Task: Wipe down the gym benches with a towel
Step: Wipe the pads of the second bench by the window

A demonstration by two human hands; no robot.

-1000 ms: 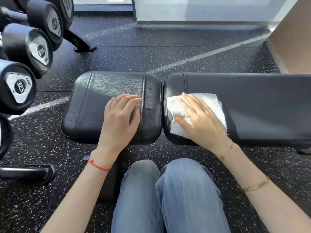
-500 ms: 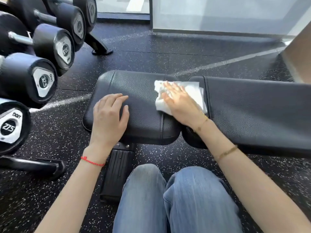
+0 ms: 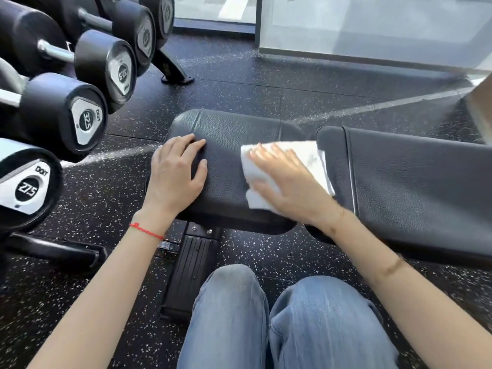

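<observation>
Towel lies pinned under the flat, open right hand on the seat pad, left hand open beside it; unclutched cloth may bunch or catch in the pad gap.

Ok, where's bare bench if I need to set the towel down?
The long back pad, right of the towel, is bare. On the seat pad, only the strip between left hand and right hand is free. The dumbbells crowd the floor to the left.
</observation>
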